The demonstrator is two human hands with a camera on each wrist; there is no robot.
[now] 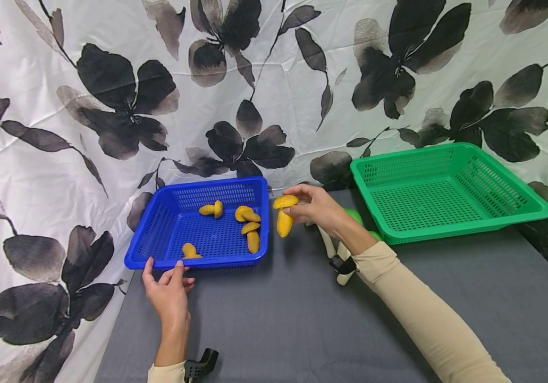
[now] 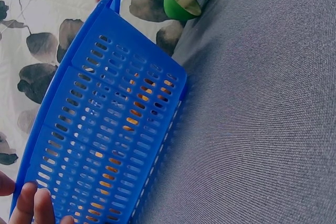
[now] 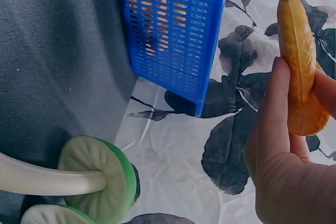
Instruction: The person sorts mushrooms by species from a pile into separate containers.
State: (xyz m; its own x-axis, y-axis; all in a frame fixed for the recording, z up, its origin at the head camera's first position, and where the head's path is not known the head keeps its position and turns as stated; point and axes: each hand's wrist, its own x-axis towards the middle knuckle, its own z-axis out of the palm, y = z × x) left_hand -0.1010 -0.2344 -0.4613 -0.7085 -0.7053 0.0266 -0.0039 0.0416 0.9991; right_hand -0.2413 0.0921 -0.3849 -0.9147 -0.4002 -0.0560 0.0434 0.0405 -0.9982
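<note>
Floral backdrop (image 1: 302, 90), grey cloth (image 1: 254, 330) — right hand (image 1: 323, 210) pinching yellow mushroom (image 1: 284, 224), blue basket (image 1: 226, 262) just left of it — left hand (image 1: 169, 295) unclenched, fingertips touching basket's near rim.

In the head view, cannot see all of the green mushrooms (image 1: 354, 215) behind the right hand (image 1: 319, 210) and sleeve (image 1: 417, 292). In the left wrist view, glimpse the yellow mushrooms (image 1: 253, 242) in the slotted blue basket (image 1: 226, 261) only in patches, and the left hand (image 1: 170, 295) only in part. In the right wrist view, cannot follow the blue basket past the top edge.
</note>
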